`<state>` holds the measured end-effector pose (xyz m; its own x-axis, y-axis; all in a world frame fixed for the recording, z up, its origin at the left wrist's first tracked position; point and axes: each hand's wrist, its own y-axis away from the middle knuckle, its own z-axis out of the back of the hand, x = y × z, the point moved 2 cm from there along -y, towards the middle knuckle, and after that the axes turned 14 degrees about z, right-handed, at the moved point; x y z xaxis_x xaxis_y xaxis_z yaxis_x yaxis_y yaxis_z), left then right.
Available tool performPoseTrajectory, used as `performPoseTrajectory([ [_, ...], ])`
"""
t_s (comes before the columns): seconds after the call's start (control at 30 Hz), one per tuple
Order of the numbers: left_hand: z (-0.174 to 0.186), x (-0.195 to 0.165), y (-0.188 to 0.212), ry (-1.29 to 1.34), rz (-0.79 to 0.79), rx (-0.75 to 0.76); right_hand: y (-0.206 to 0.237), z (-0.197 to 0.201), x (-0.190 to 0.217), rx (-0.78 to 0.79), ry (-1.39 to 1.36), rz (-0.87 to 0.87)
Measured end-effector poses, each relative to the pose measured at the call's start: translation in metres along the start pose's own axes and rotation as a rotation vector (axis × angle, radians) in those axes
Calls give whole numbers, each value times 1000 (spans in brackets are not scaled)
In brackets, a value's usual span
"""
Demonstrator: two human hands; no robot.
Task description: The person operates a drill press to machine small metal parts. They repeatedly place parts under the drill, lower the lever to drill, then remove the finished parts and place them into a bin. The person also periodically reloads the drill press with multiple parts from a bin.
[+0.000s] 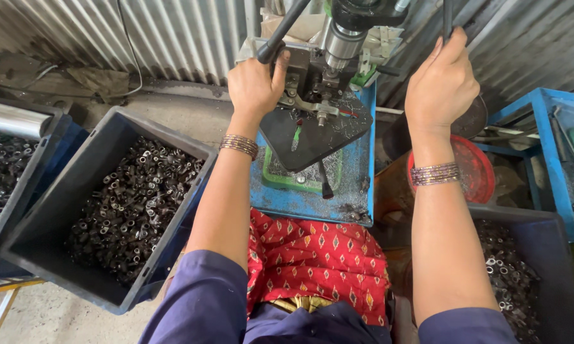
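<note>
Seated operator at a small bench drill press, seen from above. The drill spindle (342,44) stands over a clamping fixture (312,102) on the dark machine table (315,137), far centre; whether a workpiece sits in the fixture cannot be told. The left hand (255,86) rests at the fixture's left edge, fingers curled beside a black lever (282,30), and whether it grips anything is hidden. The right hand (441,86) is closed around the black feed handle (447,22) at far right. Metal chips (312,172) lie on the blue stand (312,204) below the table.

A grey bin (57,210) of small dark metal sleeves (134,204) stands at near left, and a second bin of similar parts (510,274) at near right. A red bowl (475,169) lies right of the stand.

Hazards, as a judgement: the left fingers lie close to the spindle, so a downward pull on the feed handle could bring the tool onto them. The bangles (239,145) on each wrist and the loose red patterned cloth (312,255) could catch on rotating parts. Loose chips could cut bare skin.
</note>
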<state>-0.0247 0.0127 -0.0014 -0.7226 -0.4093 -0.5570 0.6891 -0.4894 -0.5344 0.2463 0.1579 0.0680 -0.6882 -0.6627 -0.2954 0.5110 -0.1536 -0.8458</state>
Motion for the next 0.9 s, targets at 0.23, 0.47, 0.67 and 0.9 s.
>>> performPoseTrajectory([
  [0.23,-1,1,1,-14,18,12,1,-5,1,-4,35,-8],
  [0.47,3,1,1,-9,21,29,1,-7,4,-54,-18,-13],
  [0.67,3,1,1,-26,7,15,1,-12,3,-46,5,-15],
  [0.9,0,3,2,-25,8,18,2,-17,2,-53,22,-13],
])
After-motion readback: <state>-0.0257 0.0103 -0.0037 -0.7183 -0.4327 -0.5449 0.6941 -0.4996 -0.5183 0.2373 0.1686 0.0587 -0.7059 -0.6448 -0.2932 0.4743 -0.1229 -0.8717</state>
